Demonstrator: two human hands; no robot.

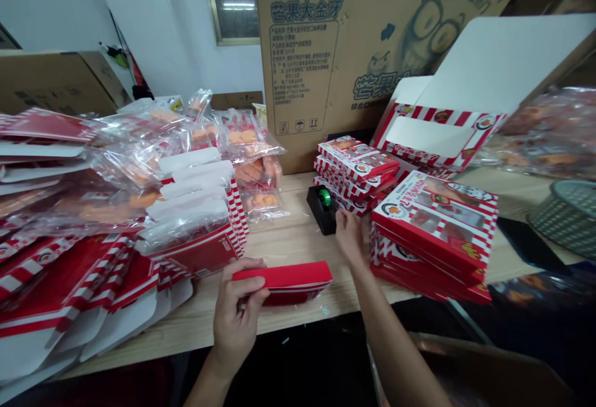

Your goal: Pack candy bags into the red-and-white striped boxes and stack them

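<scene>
My left hand (238, 308) grips one end of a small red carton (293, 275) by the table's front edge. The carton stands on its side with its red face up. My right hand (349, 233) is at the near right side of a black tape dispenser (322, 216) with a green roll in it. Its fingers are pinched together; whether tape is between them is too small to make out. Right beside that hand stands a stack of red-and-white striped cartons (437, 221) with window fronts. Another striped stack (356, 162) is behind the dispenser.
Open cartons (195, 208) and clear packets of orange pieces (254, 165) crowd the left. More flattened-looking cartons (69, 283) overhang the front left edge. A large brown cardboard box (302, 84) stands behind. An open striped display box (437, 128), a phone-like dark slab (531, 242) and a basket (570, 218) are right.
</scene>
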